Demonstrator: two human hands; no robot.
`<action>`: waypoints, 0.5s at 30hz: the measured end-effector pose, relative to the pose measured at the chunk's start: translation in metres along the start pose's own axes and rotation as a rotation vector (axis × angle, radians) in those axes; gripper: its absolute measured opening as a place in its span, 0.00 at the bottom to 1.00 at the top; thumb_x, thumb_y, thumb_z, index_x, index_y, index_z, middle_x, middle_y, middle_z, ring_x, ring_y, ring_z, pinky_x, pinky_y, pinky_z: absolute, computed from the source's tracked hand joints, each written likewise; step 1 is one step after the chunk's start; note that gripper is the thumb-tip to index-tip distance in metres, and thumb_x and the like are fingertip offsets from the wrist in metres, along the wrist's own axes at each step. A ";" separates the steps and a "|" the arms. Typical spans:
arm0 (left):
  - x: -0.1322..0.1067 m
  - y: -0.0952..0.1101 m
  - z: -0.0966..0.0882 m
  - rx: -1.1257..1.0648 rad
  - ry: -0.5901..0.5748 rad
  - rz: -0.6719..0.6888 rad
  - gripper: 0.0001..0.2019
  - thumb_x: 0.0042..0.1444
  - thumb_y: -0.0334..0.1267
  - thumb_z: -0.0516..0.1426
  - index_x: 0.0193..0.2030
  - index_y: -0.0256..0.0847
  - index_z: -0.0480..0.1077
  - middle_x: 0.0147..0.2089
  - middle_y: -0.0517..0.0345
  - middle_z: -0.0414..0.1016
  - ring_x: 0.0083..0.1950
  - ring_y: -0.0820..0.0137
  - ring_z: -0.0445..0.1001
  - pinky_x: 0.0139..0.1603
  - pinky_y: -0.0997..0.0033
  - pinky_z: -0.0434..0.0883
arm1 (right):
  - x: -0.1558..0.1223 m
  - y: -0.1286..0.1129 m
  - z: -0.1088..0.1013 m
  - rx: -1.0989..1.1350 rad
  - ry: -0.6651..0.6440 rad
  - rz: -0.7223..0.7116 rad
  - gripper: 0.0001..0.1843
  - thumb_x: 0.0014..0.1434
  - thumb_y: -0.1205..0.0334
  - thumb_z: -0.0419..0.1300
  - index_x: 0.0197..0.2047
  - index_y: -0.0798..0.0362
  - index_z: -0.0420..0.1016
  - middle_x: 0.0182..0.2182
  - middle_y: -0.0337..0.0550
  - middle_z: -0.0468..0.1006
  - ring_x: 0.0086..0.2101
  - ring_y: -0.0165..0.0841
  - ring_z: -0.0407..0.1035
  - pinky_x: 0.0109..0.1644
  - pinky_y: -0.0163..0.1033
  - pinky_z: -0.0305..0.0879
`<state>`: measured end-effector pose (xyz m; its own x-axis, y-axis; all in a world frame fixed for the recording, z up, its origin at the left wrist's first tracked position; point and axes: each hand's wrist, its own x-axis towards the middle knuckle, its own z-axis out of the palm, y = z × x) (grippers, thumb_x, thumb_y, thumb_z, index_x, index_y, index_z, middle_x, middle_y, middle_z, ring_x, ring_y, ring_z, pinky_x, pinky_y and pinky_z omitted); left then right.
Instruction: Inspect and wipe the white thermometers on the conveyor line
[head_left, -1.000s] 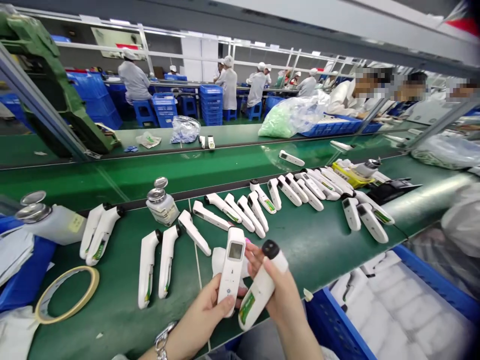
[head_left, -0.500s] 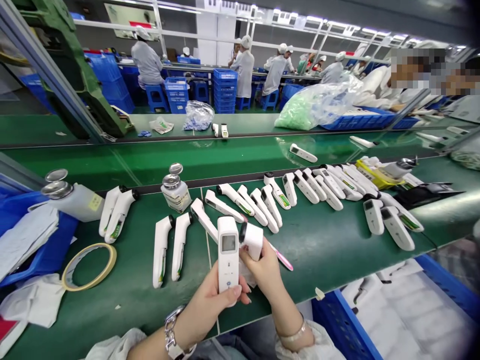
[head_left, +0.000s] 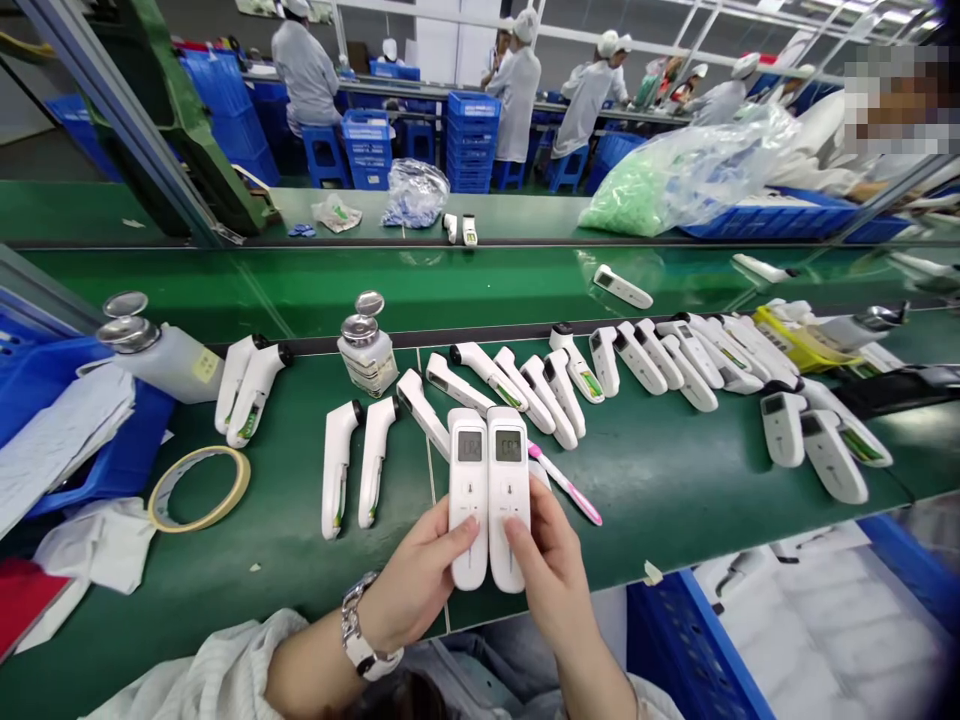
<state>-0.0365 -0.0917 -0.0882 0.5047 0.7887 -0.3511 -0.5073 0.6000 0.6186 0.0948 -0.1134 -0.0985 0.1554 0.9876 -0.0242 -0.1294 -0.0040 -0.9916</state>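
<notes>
Gripping remotely, I have the left hand [head_left: 416, 575] curled around one white handheld unit [head_left: 469, 490] and the right hand [head_left: 556, 575] curled around its twin [head_left: 508, 488], side by side above the bench [head_left: 675, 490], screens [head_left: 469, 447] facing the camera, presumably for joint reading.

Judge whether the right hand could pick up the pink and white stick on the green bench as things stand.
Probably not straight away: the right hand grips a white handheld device. Otherwise the way looks free: the pink and white stick lies close by, its near end uncovered.
</notes>
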 end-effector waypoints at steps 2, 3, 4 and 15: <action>0.000 0.002 0.000 -0.011 -0.024 -0.007 0.17 0.57 0.37 0.56 0.53 0.40 0.68 0.50 0.49 0.74 0.52 0.62 0.70 0.49 0.66 0.66 | -0.002 0.002 -0.001 -0.020 0.008 -0.020 0.21 0.58 0.61 0.60 0.55 0.43 0.66 0.49 0.40 0.75 0.46 0.35 0.71 0.47 0.37 0.69; 0.000 0.003 0.001 -0.009 -0.033 -0.012 0.17 0.57 0.36 0.57 0.53 0.39 0.68 0.49 0.49 0.74 0.50 0.63 0.71 0.48 0.66 0.66 | -0.003 0.003 -0.001 -0.029 0.009 -0.026 0.22 0.58 0.62 0.61 0.55 0.42 0.65 0.49 0.40 0.75 0.45 0.35 0.71 0.47 0.37 0.70; -0.001 0.004 0.001 -0.006 -0.041 -0.016 0.17 0.56 0.36 0.57 0.53 0.39 0.69 0.48 0.49 0.75 0.49 0.63 0.71 0.48 0.67 0.66 | -0.004 0.003 -0.002 -0.035 0.011 -0.032 0.23 0.57 0.62 0.61 0.55 0.42 0.65 0.49 0.40 0.75 0.45 0.35 0.72 0.47 0.37 0.70; 0.000 -0.002 -0.004 0.096 -0.126 0.014 0.23 0.50 0.32 0.63 0.54 0.40 0.66 0.51 0.51 0.73 0.52 0.64 0.70 0.54 0.65 0.64 | -0.011 0.019 -0.004 -0.348 0.062 -0.234 0.26 0.60 0.62 0.55 0.62 0.44 0.58 0.51 0.46 0.65 0.51 0.40 0.61 0.52 0.44 0.63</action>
<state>-0.0387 -0.0921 -0.0922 0.5849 0.7701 -0.2547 -0.4486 0.5688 0.6894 0.0944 -0.1245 -0.1175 0.2014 0.9569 0.2092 0.2530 0.1555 -0.9549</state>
